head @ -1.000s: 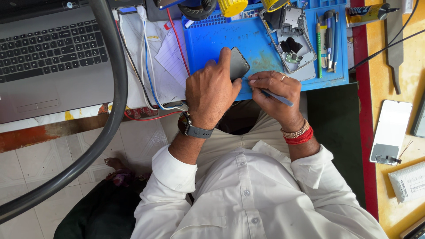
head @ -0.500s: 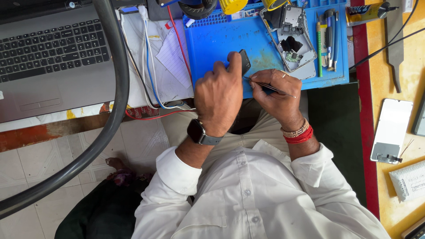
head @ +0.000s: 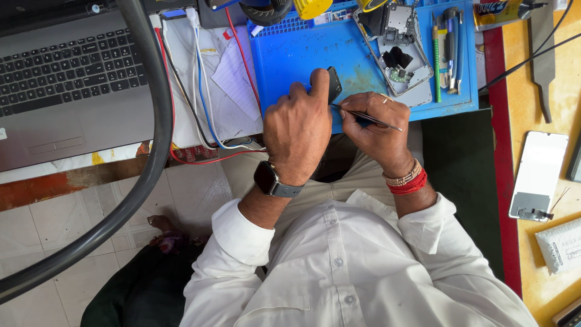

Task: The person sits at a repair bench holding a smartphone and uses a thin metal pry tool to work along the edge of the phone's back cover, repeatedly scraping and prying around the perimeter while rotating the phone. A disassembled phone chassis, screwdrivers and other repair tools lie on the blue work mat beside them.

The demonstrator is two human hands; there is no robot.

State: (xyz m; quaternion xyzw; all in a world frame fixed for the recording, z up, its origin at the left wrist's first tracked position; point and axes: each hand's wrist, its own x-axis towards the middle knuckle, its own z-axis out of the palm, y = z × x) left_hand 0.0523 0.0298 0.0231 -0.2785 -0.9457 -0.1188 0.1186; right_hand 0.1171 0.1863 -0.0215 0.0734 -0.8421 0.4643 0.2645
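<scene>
Over the blue work mat (head: 290, 54), just at its near edge, sits a small dark, flat component (head: 334, 84) with rounded corners, held upright on edge; the left hand (head: 296, 130) is curled around it, fingers and thumb pressed against its sides, watch on the wrist; the right hand (head: 376, 130) pinches thin metal tweezers (head: 366, 116) between closed fingertips, the tip touching the component's lower edge; a dismantled phone frame (head: 402, 51) lies beyond.

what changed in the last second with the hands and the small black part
The left hand turned the black part from flat-faced to edge-on. The right hand brought its thin tool tip up to the part. Both grips held; the laptop and blue mat stayed put.
</scene>
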